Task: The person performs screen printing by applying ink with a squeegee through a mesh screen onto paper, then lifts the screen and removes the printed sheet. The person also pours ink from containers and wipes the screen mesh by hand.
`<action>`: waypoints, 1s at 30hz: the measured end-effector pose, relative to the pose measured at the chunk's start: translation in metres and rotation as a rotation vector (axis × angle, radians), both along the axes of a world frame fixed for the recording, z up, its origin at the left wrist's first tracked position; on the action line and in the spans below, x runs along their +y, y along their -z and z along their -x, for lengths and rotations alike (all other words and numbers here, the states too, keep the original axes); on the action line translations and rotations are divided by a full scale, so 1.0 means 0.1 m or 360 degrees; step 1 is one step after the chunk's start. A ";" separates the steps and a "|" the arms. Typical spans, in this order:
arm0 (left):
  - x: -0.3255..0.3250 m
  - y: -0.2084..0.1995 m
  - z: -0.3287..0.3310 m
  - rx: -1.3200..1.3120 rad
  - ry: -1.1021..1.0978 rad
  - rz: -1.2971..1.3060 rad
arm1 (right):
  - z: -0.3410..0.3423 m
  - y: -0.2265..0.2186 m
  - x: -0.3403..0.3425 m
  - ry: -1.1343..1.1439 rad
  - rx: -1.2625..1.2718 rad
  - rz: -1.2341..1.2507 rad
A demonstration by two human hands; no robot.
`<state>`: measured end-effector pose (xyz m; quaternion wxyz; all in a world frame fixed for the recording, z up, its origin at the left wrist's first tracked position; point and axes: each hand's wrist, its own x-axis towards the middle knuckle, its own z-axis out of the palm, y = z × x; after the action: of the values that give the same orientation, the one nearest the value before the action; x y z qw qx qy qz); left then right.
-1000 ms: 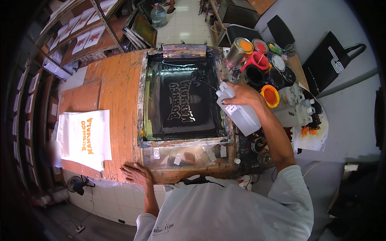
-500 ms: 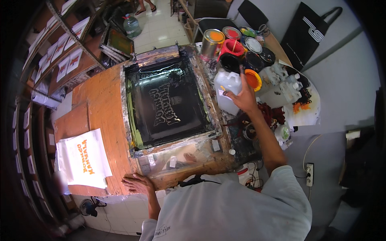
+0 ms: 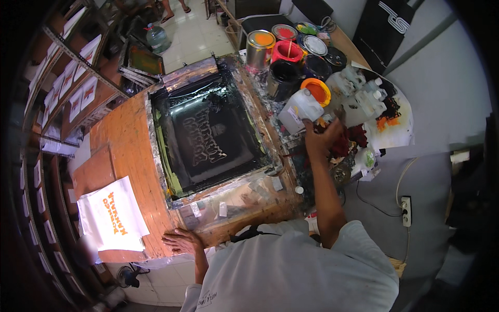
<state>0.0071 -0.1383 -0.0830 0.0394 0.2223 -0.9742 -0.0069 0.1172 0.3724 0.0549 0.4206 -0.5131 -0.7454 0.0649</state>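
Note:
My left hand (image 3: 183,241) lies flat, fingers spread, on the front edge of the wooden printing table (image 3: 127,156). It holds nothing. At the right, my right hand (image 3: 323,138) is open, its thumb apart from its fingers. The thumb is close to the base of a translucent white plastic jug (image 3: 307,105); I cannot tell whether they touch. Dark red rags (image 3: 354,136) are beside that hand. Between my hands, a screen-printing frame (image 3: 165,179) holds a dark mesh with pale lettering, with black ink along its edges. White printed sheets (image 3: 125,216) with orange lettering lie at the left.
Behind the jug are an orange-rimmed tub (image 3: 317,89), a black ink pot (image 3: 285,73), a pink-red pot (image 3: 287,51) and several cans. More plastic bottles (image 3: 366,104) stand at the right. A shelving rack (image 3: 86,57) fills the left side. A person's feet (image 3: 167,15) show far back.
My right hand has come off the jug's side and drawn back toward me. The jug has shifted right, closer to the orange-rimmed tub. My left hand stays on the table; the view has turned slightly.

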 end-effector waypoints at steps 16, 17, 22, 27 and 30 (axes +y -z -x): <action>0.14 -0.35 -0.01 -0.0001 0.0040 -0.0230 | 2.71 0.45 -0.15 -0.1567 -0.0929 -0.0136; 0.15 -0.33 0.00 -0.0004 0.0039 -0.0223 | 2.78 0.52 -0.09 -0.1600 -0.1021 -0.0045; 0.14 -0.30 -0.02 -0.0060 0.0054 -0.0205 | 2.72 0.66 -0.09 -0.1631 -0.1032 -0.0063; 0.13 -0.30 -0.01 -0.0096 0.0006 -0.0228 | 2.74 0.66 -0.05 -0.1768 -0.0828 -0.0111; 0.13 -0.27 0.01 -0.0095 0.0043 -0.0230 | 2.90 0.85 -0.09 -0.1581 -0.0704 -0.0083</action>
<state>0.0058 -0.1249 -0.0557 -0.0058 0.2116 -0.9747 -0.0712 -0.1729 0.3634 -0.0297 0.1851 -0.0901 -0.9702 0.1278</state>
